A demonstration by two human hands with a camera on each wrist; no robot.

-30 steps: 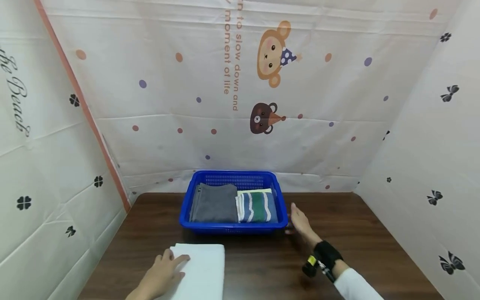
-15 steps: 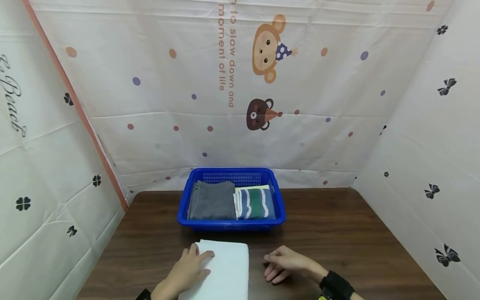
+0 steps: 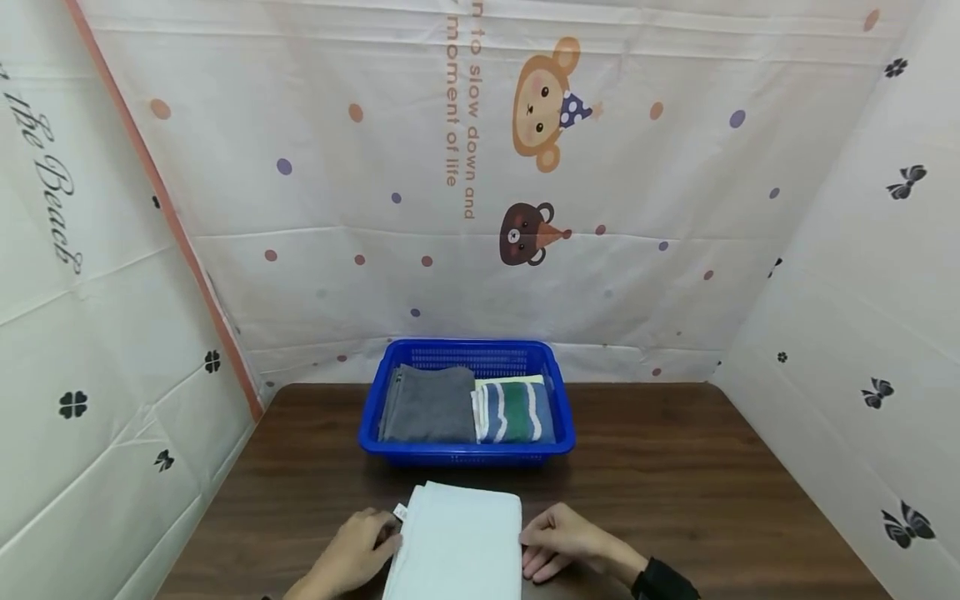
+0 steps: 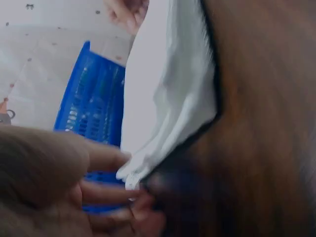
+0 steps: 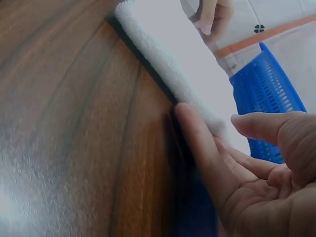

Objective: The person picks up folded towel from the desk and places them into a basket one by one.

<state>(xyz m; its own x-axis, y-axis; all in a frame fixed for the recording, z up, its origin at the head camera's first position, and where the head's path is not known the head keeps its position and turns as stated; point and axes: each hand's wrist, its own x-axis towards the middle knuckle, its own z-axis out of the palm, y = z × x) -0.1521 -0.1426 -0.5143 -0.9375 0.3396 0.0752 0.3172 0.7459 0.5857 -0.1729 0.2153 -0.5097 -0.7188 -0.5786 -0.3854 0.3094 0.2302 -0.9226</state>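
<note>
A folded white towel (image 3: 457, 542) lies on the dark wooden table (image 3: 675, 467) at the near edge, in front of a blue basket (image 3: 465, 450). My left hand (image 3: 375, 537) lies against the towel's left edge by a small label, fingertips touching its corner (image 4: 133, 168). On the other side, my right hand (image 3: 543, 546) lies against the right edge, fingers flat on the table along the fold (image 5: 197, 106) and thumb raised above it. Neither hand has lifted the towel.
The basket holds a folded grey towel (image 3: 427, 404) and a blue, green and white striped one (image 3: 513, 412) side by side. Printed cloth walls (image 3: 480, 208) close in the table at the back and on both sides.
The left hand has slid the white towel rightward to the middle of the near edge. The right hand has come back from beside the basket to the towel's right edge.
</note>
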